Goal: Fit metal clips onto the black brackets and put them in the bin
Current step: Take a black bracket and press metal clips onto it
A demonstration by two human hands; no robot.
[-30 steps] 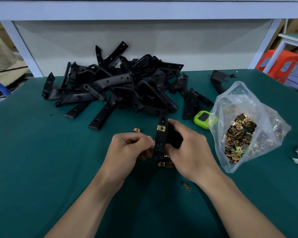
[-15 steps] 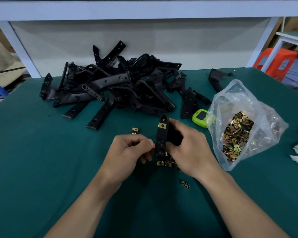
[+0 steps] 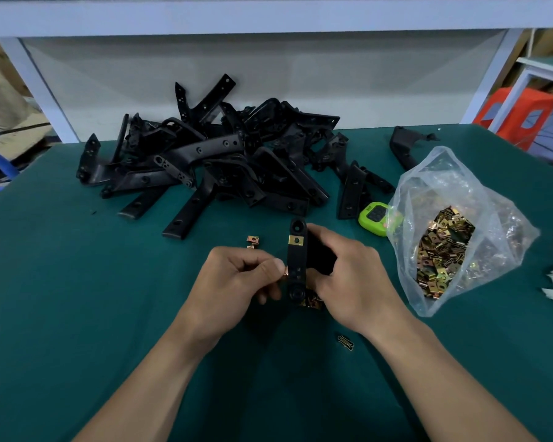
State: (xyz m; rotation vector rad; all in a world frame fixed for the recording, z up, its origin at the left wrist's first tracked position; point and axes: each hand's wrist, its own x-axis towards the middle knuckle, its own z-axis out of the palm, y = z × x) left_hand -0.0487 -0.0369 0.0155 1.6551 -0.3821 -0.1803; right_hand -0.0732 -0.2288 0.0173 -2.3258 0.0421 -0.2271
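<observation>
gripping a black bracket [image 3: 297, 266] from its right side, the right hand [image 3: 348, 275] curls its fingers round the part and holds it on end just above the green table mat [image 3: 77, 314]. the left hand [image 3: 237, 282], close on the bracket's left, pinches a small copper-coloured clip [image 3: 286, 272] between thumb and forefinger, and this clip touches the bracket's left edge about halfway along. 1 brass-coloured fitted clip [image 3: 296, 240] already sits across the bracket near its far end. a few loose clips [image 3: 312, 303] lie on the mat under the bracket's near end, 2 more clips [image 3: 253, 240] lie just beyond the left hand, and a dark single clip [image 3: 345, 341] lies beside the right wrist. further away, a pile of black brackets [image 3: 230, 167] covers the far middle of the table. to the right stands an open clear plastic bag [image 3: 460, 186] holding a heap of metal clips [image 3: 441, 250], with a lime-green gadget [image 3: 375, 218] touching its left side. a lone bracket [image 3: 403, 145] lies at the far right.
</observation>
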